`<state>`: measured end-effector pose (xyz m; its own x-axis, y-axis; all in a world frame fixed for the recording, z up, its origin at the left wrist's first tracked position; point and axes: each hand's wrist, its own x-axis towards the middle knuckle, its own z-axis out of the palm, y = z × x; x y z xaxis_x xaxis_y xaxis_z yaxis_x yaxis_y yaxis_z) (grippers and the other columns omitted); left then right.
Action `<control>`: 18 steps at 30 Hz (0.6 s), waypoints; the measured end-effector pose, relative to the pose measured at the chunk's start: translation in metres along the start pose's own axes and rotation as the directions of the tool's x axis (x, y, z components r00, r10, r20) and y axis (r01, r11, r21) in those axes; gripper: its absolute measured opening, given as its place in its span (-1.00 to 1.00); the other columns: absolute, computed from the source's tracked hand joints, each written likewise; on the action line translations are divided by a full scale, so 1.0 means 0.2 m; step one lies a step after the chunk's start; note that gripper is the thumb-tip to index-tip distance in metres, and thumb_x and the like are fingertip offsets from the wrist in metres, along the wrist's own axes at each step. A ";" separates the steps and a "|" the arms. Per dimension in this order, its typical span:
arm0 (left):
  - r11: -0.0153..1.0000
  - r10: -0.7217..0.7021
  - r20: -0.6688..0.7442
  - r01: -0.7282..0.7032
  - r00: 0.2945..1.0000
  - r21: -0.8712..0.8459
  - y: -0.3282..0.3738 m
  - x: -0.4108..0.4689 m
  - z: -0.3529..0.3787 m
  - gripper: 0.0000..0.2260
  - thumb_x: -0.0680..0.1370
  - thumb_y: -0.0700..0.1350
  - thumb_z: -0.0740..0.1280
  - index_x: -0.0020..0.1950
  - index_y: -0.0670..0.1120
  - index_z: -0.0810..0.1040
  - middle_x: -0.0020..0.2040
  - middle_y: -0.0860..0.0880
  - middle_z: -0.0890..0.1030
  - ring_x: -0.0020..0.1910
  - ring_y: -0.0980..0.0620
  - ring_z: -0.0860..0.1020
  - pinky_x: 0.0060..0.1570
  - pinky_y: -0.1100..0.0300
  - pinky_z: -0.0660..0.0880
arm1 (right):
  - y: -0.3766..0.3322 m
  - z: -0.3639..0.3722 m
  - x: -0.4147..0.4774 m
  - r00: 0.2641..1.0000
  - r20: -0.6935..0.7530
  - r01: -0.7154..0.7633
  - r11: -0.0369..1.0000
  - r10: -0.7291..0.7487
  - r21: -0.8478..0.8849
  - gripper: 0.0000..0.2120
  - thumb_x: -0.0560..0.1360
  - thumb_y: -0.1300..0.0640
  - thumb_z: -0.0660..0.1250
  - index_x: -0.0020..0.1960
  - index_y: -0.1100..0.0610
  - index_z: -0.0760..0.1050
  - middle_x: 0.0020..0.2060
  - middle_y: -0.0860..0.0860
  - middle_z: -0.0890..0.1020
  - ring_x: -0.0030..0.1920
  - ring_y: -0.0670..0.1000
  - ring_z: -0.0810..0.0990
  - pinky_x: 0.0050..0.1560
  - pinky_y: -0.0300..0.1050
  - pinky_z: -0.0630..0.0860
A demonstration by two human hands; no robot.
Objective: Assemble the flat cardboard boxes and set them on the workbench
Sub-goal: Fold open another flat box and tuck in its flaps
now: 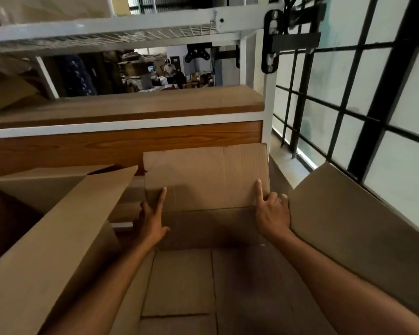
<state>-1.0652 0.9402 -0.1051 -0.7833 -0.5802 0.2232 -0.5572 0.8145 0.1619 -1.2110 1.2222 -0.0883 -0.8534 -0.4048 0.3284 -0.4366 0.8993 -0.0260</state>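
Note:
An opened brown cardboard box stands in front of me with its top flaps up. Both my arms reach into it. My left hand grips the far wall at its left corner, forefinger stretched up along the far flap. My right hand holds the same wall at its right corner, forefinger also pointing up. The left flap and the right flap stand out to the sides. The bottom flaps lie folded flat inside.
The wooden workbench with a white metal frame stands right behind the box. A second open carton sits at the left. A barred window runs along the right. Far behind the bench are people among stacked goods.

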 end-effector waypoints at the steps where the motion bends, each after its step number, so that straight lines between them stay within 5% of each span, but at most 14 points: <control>1: 1.000 0.001 -0.019 -0.001 1.000 0.011 -0.01 -0.01 0.00 0.13 0.45 -0.07 0.50 0.41 0.34 -0.50 0.45 -0.27 0.06 0.22 -0.20 0.47 0.04 -0.08 0.57 | 0.00 0.00 0.00 1.000 -0.024 -0.011 1.000 0.011 0.007 -0.27 0.59 0.12 0.16 0.59 0.08 -0.22 0.09 0.18 0.50 0.06 0.15 0.48 0.37 0.08 0.24; 8: 0.999 -0.010 -0.049 0.013 0.999 0.052 -0.07 -0.09 -0.07 0.18 0.42 -0.22 0.48 0.37 0.40 -0.50 0.36 -0.23 0.19 0.13 -0.14 0.42 -0.06 -0.04 0.57 | 0.02 -0.08 -0.10 1.000 0.019 0.013 1.000 -0.013 -0.003 -0.23 0.56 0.07 0.27 0.59 0.04 -0.15 0.08 0.18 0.50 0.04 0.14 0.50 0.29 0.07 0.26; 11: 0.998 -0.015 0.022 0.014 1.000 0.055 -0.12 -0.15 -0.12 0.12 0.43 -0.17 0.48 0.44 0.37 -0.42 0.41 -0.22 0.17 0.25 -0.18 0.37 -0.02 -0.05 0.57 | 0.01 -0.11 -0.17 0.998 0.067 0.022 0.999 -0.020 -0.026 -0.22 0.55 0.04 0.29 0.59 0.00 -0.13 0.10 0.17 0.50 0.05 0.14 0.53 0.29 0.11 0.25; 15: 0.994 -0.026 0.188 0.005 0.982 0.109 -0.15 -0.27 -0.18 -0.20 0.49 -0.02 0.45 0.57 0.19 0.03 0.43 -0.22 0.17 0.36 -0.24 0.24 0.18 -0.08 0.45 | 0.01 -0.17 -0.31 0.983 0.183 0.043 0.994 -0.024 -0.102 -0.45 0.56 -0.02 0.24 0.51 -0.03 0.18 0.16 0.16 0.51 0.16 0.19 0.51 0.31 0.15 0.22; 18: 0.988 0.000 0.265 -0.041 0.964 0.152 -0.15 -0.37 -0.21 -0.52 0.52 0.06 0.40 0.41 0.01 0.42 0.53 -0.17 0.10 0.49 -0.25 0.10 0.37 -0.11 0.27 | -0.04 -0.19 -0.41 0.973 0.232 0.067 0.976 -0.018 -0.208 -0.66 0.54 -0.05 0.28 0.30 -0.06 0.46 0.20 0.13 0.49 0.27 0.17 0.42 0.36 0.19 0.17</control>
<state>-0.9792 0.9596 -0.0865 -0.8283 -0.5590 -0.0392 -0.5596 0.8288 0.0048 -1.1265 1.2554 -0.0801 -0.8882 -0.4482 0.1011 -0.4244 0.8846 0.1931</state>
